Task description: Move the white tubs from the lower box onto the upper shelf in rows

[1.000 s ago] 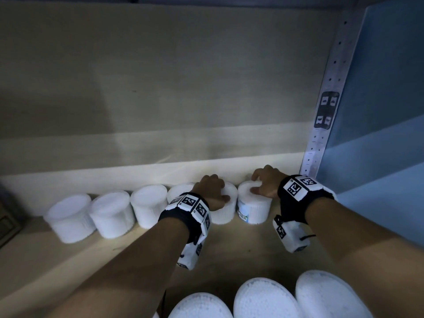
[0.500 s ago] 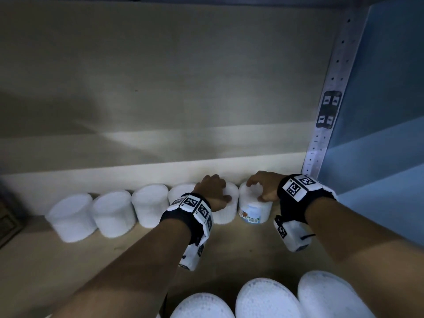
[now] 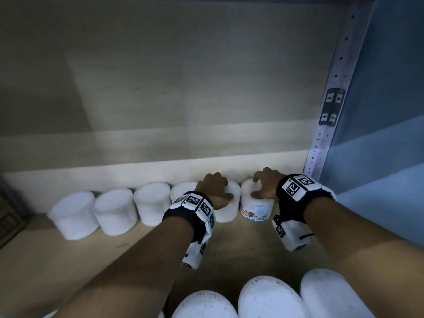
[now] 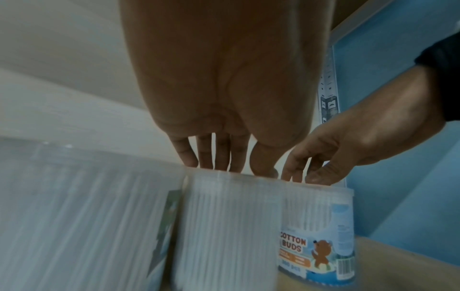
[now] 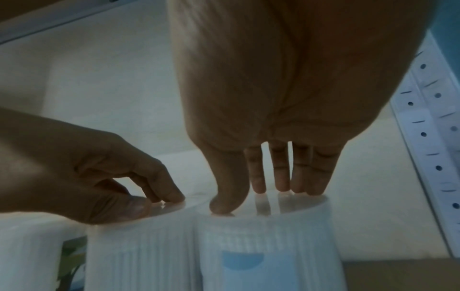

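A row of white tubs stands on the wooden shelf (image 3: pixel 68 260) against the back wall. My left hand (image 3: pixel 219 187) grips the lid of the fifth tub (image 3: pixel 229 210) from above, thumb in front and fingers behind. My right hand (image 3: pixel 260 184) grips the last tub (image 3: pixel 255 208) the same way; its "Cotton Buds" label faces front. The left wrist view shows my left hand (image 4: pixel 234 169) on its tub (image 4: pixel 224 226), with the labelled tub (image 4: pixel 316 226) beside it. In the right wrist view my right hand (image 5: pixel 261 198) has fingertips on its tub's lid (image 5: pixel 268 246).
Further tubs (image 3: pixel 73 214) (image 3: pixel 114 211) (image 3: pixel 151 203) fill the row to the left. Three more white tub lids (image 3: pixel 268 297) lie below at the bottom edge. A perforated metal upright (image 3: pixel 321 143) and a blue wall (image 3: pixel 390 111) close the right side. A dark object (image 3: pixel 9 221) sits far left.
The tub under my right hand has turned, so its label has come round from the left to the front. My left hand and its tub have barely moved.
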The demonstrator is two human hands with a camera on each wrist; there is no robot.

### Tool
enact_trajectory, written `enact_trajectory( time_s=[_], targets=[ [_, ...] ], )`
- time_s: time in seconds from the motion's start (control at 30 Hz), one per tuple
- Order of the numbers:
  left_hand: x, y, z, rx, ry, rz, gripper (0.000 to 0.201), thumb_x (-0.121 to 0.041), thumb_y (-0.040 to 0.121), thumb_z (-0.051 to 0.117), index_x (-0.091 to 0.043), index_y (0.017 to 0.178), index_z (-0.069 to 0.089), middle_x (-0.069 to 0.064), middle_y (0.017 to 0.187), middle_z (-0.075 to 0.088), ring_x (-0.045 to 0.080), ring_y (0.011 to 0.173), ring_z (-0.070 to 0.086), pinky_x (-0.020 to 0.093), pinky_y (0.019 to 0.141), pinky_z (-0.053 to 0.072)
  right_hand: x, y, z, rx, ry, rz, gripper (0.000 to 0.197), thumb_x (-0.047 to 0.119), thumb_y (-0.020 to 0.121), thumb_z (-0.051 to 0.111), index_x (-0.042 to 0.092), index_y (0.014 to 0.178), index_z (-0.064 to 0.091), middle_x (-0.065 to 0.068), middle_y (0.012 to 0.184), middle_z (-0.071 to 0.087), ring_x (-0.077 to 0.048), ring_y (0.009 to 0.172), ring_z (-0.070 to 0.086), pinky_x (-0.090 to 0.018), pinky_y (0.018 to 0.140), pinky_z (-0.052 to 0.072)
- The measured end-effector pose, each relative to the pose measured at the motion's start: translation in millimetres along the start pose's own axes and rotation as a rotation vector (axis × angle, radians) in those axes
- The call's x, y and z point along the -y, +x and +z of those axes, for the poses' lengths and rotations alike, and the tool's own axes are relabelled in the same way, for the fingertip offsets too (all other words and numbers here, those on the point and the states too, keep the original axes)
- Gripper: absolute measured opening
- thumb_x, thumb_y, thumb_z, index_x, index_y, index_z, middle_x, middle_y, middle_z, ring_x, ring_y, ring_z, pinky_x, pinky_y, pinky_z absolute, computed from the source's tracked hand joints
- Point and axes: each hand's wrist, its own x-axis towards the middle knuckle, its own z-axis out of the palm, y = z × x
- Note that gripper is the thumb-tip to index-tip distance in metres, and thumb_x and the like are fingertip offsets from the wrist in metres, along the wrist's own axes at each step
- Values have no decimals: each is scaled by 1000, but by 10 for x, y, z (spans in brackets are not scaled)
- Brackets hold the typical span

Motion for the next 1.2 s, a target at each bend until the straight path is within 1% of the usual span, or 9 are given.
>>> enact_trajectory(
  time_s=[0.1, 0.2, 0.27, 0.37, 0.47, 0.53, 0.73, 0.87, 1.2],
  targets=[
    [0, 1, 8, -5, 6, -3, 52, -40, 91, 53, -15, 136, 44, 6, 137, 42, 27, 131, 35, 41, 105, 38, -19, -30, -58, 34, 63, -73, 56, 26, 83, 66, 21, 135, 46, -6, 140, 42, -26, 128, 46, -32, 101, 40],
    [-7, 0, 11, -14, 4, -7, 51, -40, 91, 53, -15, 135, 45, 7, 137, 43, 27, 131, 36, 42, 105, 38, -41, -45, -100, 75, 108, -132, 57, 5, 81, 62, 22, 134, 50, -4, 142, 44, -23, 131, 44, -30, 101, 40],
    [-11, -5, 12, -14, 7, -6, 51, -40, 91, 53, -15, 135, 45, 7, 137, 43, 28, 131, 36, 42, 105, 38, -44, -25, -99, 46, 159, -131, 55, 0, 78, 59, 22, 129, 55, -5, 140, 46, -23, 129, 45, -27, 98, 40],
    [-11, -15, 16, -22, -3, -5, 50, -39, 91, 53, -14, 134, 46, 8, 136, 44, 28, 130, 36, 42, 105, 38, -14, -3, -83, -58, 166, -70, 46, 17, 81, 64, 17, 126, 57, -8, 135, 53, -26, 123, 51, -28, 98, 41],
    [-15, -20, 19, -23, -9, -7, 50, -38, 91, 53, -14, 134, 46, 8, 136, 43, 28, 130, 36, 42, 105, 38, 7, -3, -29, -46, 50, 7, 57, 45, 84, 62, 15, 131, 51, -11, 134, 50, -30, 123, 51, -36, 102, 42],
    [-18, -20, 14, -21, -12, -8, 50, -38, 91, 53, -15, 135, 45, 7, 137, 43, 27, 130, 36, 42, 105, 38, 6, -8, -7, -38, 11, 8, 62, 51, 82, 62, 14, 131, 51, -12, 134, 48, -31, 122, 50, -37, 102, 43],
    [-23, -17, 7, -27, -4, -4, 51, -38, 91, 54, -14, 135, 45, 8, 136, 44, 28, 130, 37, 42, 104, 39, -19, -28, -19, -37, 61, -66, 58, 33, 82, 68, 17, 134, 49, -9, 139, 45, -27, 127, 48, -33, 101, 41],
    [-23, -10, -2, -7, 4, -1, 52, -39, 91, 53, -14, 136, 44, 8, 138, 43, 28, 132, 35, 42, 106, 37, -31, -61, -46, 1, 55, -111, 58, 24, 85, 67, 16, 138, 46, -9, 144, 43, -26, 131, 44, -31, 105, 38],
    [-25, 2, -17, 5, 20, 12, 53, -37, 92, 54, -13, 137, 44, 9, 140, 42, 29, 132, 36, 44, 108, 36, -35, -54, -65, 1, 16, -138, 59, 26, 85, 67, 16, 139, 47, -6, 144, 45, -24, 132, 44, -31, 107, 37]
  ],
)
